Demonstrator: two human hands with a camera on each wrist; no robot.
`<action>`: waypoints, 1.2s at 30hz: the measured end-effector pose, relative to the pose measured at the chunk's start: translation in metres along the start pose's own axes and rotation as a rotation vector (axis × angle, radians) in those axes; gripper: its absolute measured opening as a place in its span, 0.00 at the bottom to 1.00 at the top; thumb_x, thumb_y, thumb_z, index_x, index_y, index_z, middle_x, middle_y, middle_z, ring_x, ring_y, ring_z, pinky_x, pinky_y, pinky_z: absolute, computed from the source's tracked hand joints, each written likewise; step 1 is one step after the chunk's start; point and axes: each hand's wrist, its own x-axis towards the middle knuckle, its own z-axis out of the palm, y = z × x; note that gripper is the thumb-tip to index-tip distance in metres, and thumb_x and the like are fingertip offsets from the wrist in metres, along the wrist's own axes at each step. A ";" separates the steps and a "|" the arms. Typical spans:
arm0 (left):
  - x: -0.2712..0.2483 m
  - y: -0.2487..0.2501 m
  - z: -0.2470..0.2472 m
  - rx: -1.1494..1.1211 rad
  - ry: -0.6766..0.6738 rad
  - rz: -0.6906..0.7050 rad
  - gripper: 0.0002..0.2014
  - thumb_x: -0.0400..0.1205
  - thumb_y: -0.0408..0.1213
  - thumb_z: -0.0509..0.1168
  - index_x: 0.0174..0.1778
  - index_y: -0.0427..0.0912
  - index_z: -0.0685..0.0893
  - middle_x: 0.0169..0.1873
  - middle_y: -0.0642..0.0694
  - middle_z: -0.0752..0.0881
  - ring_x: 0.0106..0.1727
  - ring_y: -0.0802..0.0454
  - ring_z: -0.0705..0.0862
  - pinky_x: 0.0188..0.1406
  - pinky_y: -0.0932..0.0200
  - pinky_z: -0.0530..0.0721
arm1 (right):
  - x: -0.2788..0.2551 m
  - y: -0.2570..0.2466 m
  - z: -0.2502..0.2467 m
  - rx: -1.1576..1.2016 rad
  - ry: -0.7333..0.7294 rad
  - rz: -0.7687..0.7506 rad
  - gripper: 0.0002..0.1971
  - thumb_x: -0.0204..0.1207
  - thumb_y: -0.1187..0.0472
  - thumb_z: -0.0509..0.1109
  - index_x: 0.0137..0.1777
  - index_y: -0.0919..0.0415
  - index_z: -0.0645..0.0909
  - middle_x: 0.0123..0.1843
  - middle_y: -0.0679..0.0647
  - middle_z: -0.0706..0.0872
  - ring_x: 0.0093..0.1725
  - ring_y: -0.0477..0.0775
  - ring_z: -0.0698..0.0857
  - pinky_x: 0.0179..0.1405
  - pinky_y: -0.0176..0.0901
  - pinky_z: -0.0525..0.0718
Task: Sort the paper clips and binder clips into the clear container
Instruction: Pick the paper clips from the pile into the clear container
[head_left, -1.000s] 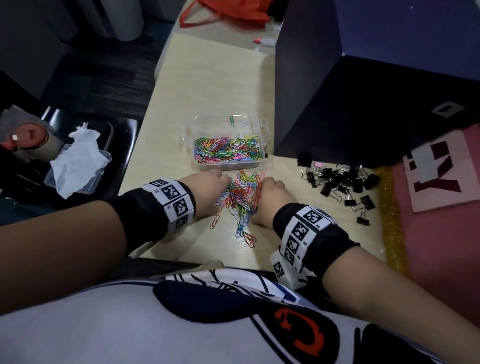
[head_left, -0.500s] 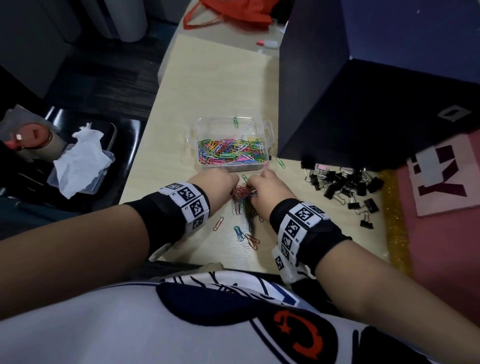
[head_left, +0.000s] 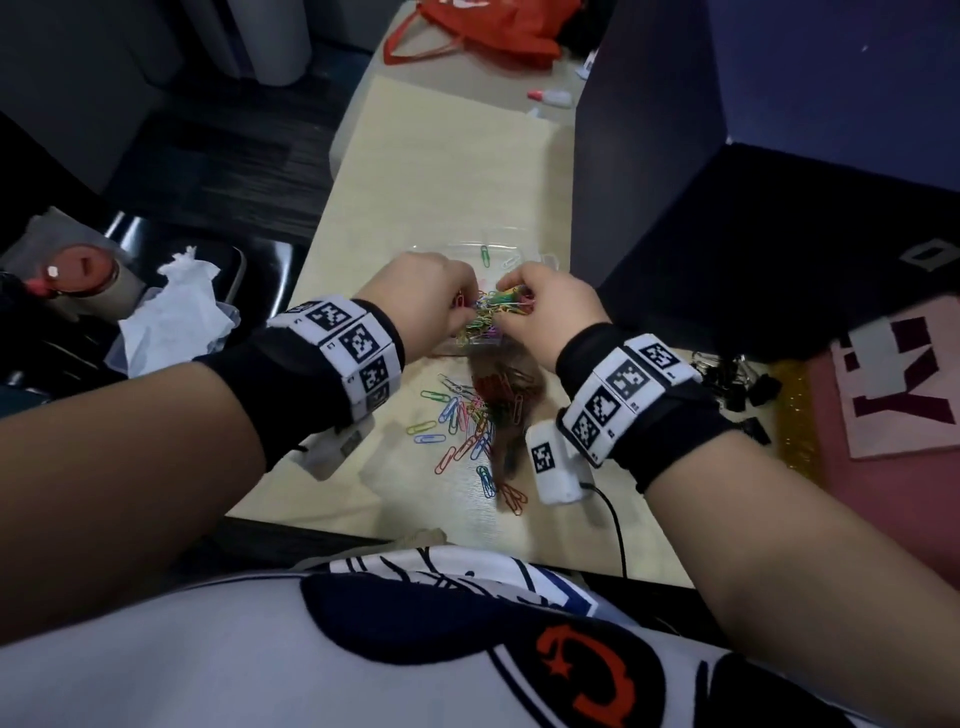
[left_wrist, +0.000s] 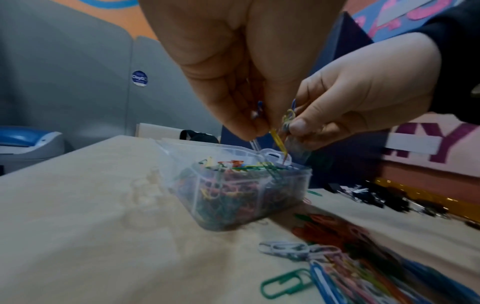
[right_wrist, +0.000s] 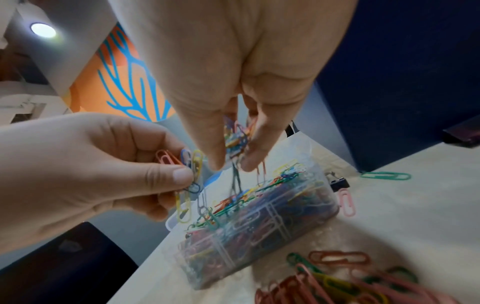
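Both hands are up over the clear container (right_wrist: 259, 230): left hand (head_left: 415, 301) pinching a few colored paper clips (right_wrist: 191, 164) between thumb and fingers, right hand (head_left: 550, 317) with fingers drawn together round a tangled bunch of clips (right_wrist: 237, 142), strands dangling into the box. From the head camera the hands hide most of the container; the wrist cameras show it nearly brimful of clips, its lid hinged open behind. Only the right wrist view catches a pink clip (right_wrist: 346, 202) and one black binder clip (right_wrist: 337, 183) just beside the box's far end. More loose clips (head_left: 472, 421) are scattered on the pale table (head_left: 431, 171) toward its near edge, and a heap of black binder clips (head_left: 732, 379) lies by the right edge. An orange bag (head_left: 493, 26) sits at the far end, and a dark blue partition (head_left: 753, 130) rises on the right.
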 end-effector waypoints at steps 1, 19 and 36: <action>0.002 -0.003 0.001 -0.009 0.005 -0.013 0.15 0.80 0.45 0.67 0.61 0.44 0.83 0.54 0.41 0.85 0.57 0.42 0.82 0.58 0.53 0.77 | 0.003 0.000 0.000 -0.001 -0.013 0.009 0.20 0.74 0.55 0.73 0.66 0.51 0.79 0.61 0.54 0.84 0.58 0.54 0.83 0.59 0.41 0.79; -0.027 -0.027 0.027 0.250 -0.001 0.225 0.20 0.76 0.38 0.68 0.64 0.41 0.83 0.64 0.41 0.82 0.58 0.39 0.84 0.58 0.43 0.78 | -0.005 0.023 0.007 -0.303 -0.086 -0.195 0.21 0.78 0.70 0.59 0.66 0.52 0.79 0.68 0.51 0.75 0.67 0.56 0.76 0.66 0.50 0.77; -0.046 -0.016 0.048 0.164 -0.043 0.409 0.20 0.73 0.46 0.61 0.56 0.38 0.82 0.50 0.39 0.82 0.48 0.37 0.82 0.45 0.46 0.84 | -0.061 0.050 0.057 -0.552 -0.380 -0.406 0.44 0.69 0.35 0.71 0.82 0.42 0.55 0.85 0.48 0.49 0.83 0.57 0.51 0.79 0.56 0.59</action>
